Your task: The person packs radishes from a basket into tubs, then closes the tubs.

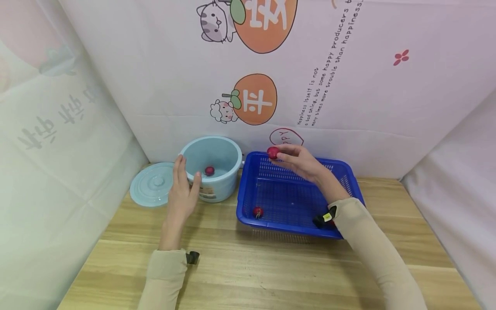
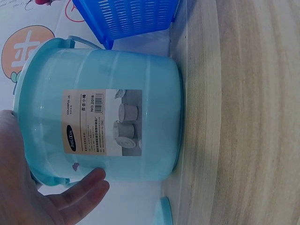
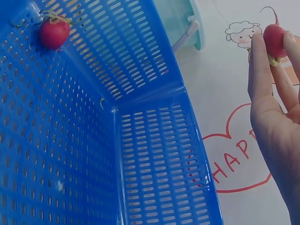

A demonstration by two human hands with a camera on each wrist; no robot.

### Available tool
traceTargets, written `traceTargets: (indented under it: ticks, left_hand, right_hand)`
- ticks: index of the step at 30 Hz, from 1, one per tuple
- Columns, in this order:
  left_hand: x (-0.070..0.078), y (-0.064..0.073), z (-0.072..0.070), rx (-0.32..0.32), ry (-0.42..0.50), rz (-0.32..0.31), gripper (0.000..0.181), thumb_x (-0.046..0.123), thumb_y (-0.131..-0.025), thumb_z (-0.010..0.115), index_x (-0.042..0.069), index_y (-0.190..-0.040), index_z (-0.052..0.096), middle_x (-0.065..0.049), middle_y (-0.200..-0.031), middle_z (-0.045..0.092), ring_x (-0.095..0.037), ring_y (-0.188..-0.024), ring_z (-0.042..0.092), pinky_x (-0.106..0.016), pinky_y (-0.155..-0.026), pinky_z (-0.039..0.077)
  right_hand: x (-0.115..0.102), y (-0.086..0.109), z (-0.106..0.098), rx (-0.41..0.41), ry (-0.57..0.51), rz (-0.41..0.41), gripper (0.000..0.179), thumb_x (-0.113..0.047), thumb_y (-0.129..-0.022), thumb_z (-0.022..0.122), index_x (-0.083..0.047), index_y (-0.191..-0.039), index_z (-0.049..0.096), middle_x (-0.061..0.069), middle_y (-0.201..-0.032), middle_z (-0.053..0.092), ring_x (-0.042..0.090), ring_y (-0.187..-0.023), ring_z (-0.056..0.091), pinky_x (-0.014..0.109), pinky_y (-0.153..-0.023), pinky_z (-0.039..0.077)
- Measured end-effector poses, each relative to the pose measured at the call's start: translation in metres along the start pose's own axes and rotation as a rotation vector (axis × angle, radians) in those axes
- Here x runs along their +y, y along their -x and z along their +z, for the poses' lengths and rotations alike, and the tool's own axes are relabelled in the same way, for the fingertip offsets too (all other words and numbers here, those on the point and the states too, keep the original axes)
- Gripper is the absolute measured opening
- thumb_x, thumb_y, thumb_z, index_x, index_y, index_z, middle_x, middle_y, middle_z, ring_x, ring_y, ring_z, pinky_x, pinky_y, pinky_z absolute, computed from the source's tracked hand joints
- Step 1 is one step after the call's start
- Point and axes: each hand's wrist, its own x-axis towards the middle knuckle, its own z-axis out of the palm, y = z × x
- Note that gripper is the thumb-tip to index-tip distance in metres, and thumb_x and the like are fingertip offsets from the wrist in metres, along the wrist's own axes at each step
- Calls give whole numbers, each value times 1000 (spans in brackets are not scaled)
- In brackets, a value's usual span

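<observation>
Up near the basket's (image 1: 288, 193) far rim, you have a radish (image 1: 273, 152) pinched between the thumb and fingers of your right hand (image 1: 300, 161). It should feel light and firm, so a modest squeeze ought to do; the smooth round skin could roll or slip, so keep your pads across its widest part. Don't carry it by the thin root, which would probably snap. Your left hand (image 1: 182, 193) holds nothing, thumb and fingers spread beside the bucket (image 1: 228, 187); you can't tell whether they touch it. A second radish (image 1: 209, 171) lies inside the bucket, a third radish (image 1: 257, 212) in the basket's near left corner.
</observation>
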Motion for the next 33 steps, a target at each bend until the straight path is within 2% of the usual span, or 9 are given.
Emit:
traceTargets:
  ticks: [9,20,24,30,33]
  left_hand:
    - [0,0,0,3,0,4,72,46,-113,40,4,-168,19,-4,-177,12,-49,-114,61,-62,-77,54]
    - [1,1,-1,-3,-1,-5,73,47,-113,40,6,-169,18,-4,-177,11,-50,-121,59,-64,-81,53]
    - [1,2,0,-4,0,-6,72,47,-113,39,8,-169,17,-4,-177,10,-51,-121,59,-64,-81,53]
    - [1,1,0,-4,-7,-10,73,49,-113,38,6,-168,18,-3,-177,10,-50,-118,61,-62,-78,53]
    - [1,1,0,-5,-7,-10,74,50,-113,38,5,-168,18,-2,-177,10,-50,-120,60,-63,-80,53]
  right_hand:
    - [-5,-2,10,-10,-28,-45,26,2,-105,60,-7,-126,74,14,-130,68,25,-120,68,44,-110,47]
    - [-1,-19,36,-44,-35,-105,25,-1,-104,64,-8,-126,75,15,-129,69,26,-119,69,46,-110,47]
    - [3,-27,46,-51,-44,-111,25,-1,-103,66,-8,-126,75,15,-130,69,26,-120,68,44,-109,49]
    - [9,-40,62,-60,-34,-101,26,0,-103,65,-7,-126,74,16,-132,68,27,-123,67,52,-114,42]
    - [11,-45,71,-59,-15,-93,27,0,-104,63,-6,-128,73,17,-132,69,28,-123,67,50,-113,44]
